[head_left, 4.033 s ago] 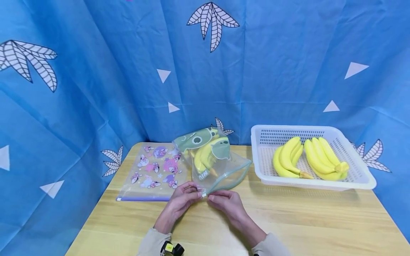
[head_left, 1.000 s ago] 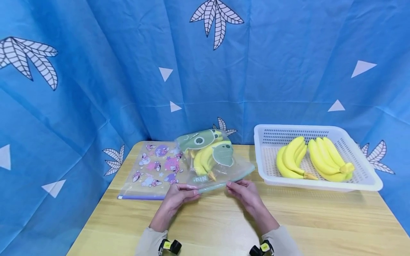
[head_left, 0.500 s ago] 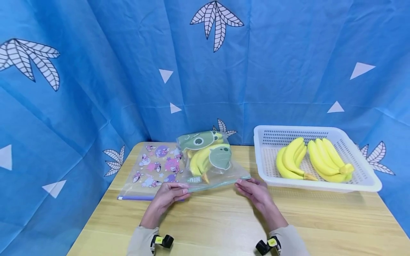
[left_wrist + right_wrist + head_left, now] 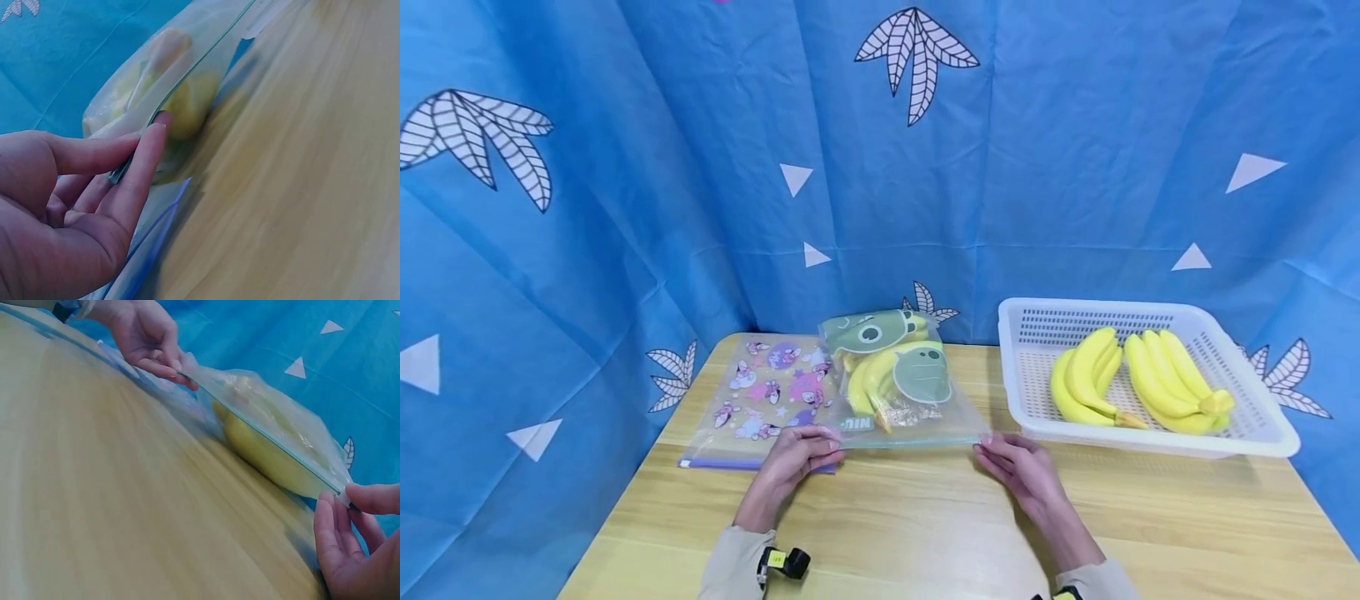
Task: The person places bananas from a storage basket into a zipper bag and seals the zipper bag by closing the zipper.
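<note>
A clear zip bag (image 4: 891, 379) with green frog prints lies on the wooden table (image 4: 925, 525) and holds a bunch of bananas (image 4: 868, 383). My left hand (image 4: 829, 447) pinches the left end of its zip strip between thumb and forefinger, seen close in the left wrist view (image 4: 147, 134). My right hand (image 4: 990, 442) pinches the right end of the strip, where a small white tab shows (image 4: 342, 499). The zip strip (image 4: 262, 434) runs straight and flat between both hands.
A second flat zip bag (image 4: 760, 400) with pink cartoon prints lies left of the frog bag, partly under it. A white perforated basket (image 4: 1247, 433) at the right holds two bunches of bananas (image 4: 1138, 379). Blue patterned cloth hangs behind and beside the table.
My right hand has slid rightward along the zip strip from beside the left hand to the bag's right corner. The gaping bag mouth now lies flat. My left hand kept its hold.
</note>
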A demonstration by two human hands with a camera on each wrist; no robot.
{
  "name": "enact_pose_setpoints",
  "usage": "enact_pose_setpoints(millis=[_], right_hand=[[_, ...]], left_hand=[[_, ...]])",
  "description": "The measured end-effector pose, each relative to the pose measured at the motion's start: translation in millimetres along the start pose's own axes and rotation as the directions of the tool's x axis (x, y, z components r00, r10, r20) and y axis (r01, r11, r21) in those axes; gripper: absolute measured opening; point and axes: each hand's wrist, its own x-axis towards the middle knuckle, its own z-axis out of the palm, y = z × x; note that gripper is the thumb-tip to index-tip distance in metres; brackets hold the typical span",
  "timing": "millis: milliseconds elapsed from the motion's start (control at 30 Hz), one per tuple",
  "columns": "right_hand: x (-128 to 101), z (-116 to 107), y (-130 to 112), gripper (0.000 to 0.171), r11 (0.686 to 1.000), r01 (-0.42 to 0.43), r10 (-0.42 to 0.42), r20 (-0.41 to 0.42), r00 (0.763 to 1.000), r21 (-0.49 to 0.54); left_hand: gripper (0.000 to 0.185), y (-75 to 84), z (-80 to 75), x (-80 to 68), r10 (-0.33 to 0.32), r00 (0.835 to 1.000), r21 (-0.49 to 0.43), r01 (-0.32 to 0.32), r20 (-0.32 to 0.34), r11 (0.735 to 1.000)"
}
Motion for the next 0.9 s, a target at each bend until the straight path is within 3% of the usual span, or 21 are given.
enact_pose_setpoints(millis=[267, 500, 667, 800, 900], right_hand=[[-24.0, -24.8, -4.7, 0.007, 0.999, 0.016, -0.017, -0.027, 1.000, -0.043], [-37.9, -39.2, -5.0, 0.011, 0.997, 0.010, -0.012, -0.034, 0.999, -0.070], [-40.4, -44.8, -4.8, 0.013, 0.999, 0.015, -0.016, -0.037, 0.999, -0.052], [-40.7, -52.3, -6.7, 0.010, 0.998, 0.015, -0.014, 0.017, 1.000, -0.067], [-40.5, -58.2, -9.5, 0.007, 0.995, 0.024, -0.018, 0.060, 0.998, -0.102]], left_hand=[[0.023, -10.4, 21.9, 14.4, 0.001, 1.000, 0.030, -0.001, 0.013, 1.000], [0.030, -12.3, 42.4, 34.7, 0.028, 0.997, 0.105, -0.020, -0.068, 0.994], [0.030, -14.0, 53.6, 49.6, 0.043, 0.995, 0.137, -0.031, -0.088, 0.990], [0.031, -15.9, 57.5, 57.2, 0.048, 0.997, 0.137, -0.039, -0.061, 0.990], [0.025, -13.5, 55.0, 58.3, 0.006, 1.000, 0.132, -0.008, 0.013, 0.991]])
